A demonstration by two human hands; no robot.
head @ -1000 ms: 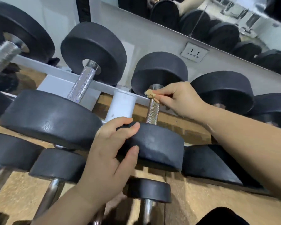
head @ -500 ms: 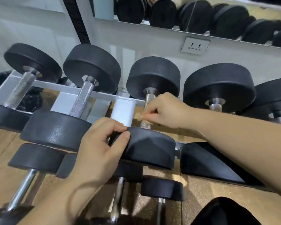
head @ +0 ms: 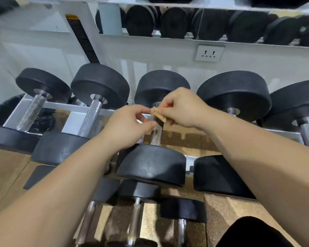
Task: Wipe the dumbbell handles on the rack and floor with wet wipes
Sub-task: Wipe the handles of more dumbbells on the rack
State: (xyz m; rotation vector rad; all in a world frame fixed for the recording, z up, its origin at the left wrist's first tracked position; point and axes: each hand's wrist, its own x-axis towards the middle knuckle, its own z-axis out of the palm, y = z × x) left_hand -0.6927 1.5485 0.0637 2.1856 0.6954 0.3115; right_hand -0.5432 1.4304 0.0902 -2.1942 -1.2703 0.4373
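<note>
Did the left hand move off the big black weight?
Yes. The left hand left the near head of the dumbbell and rose to the wipe over the handle.

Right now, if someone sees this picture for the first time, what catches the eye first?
The left hand and right hand meet at the centre, both pinching a small tan wipe over the knurled handle of the middle dumbbell. Big black dumbbell heads line the white rack around them, with a wall socket above.

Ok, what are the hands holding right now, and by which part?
A small crumpled tan wipe, held by both: the right hand pinches its right side, the left hand pinches its left end, just over a dumbbell handle.
</note>
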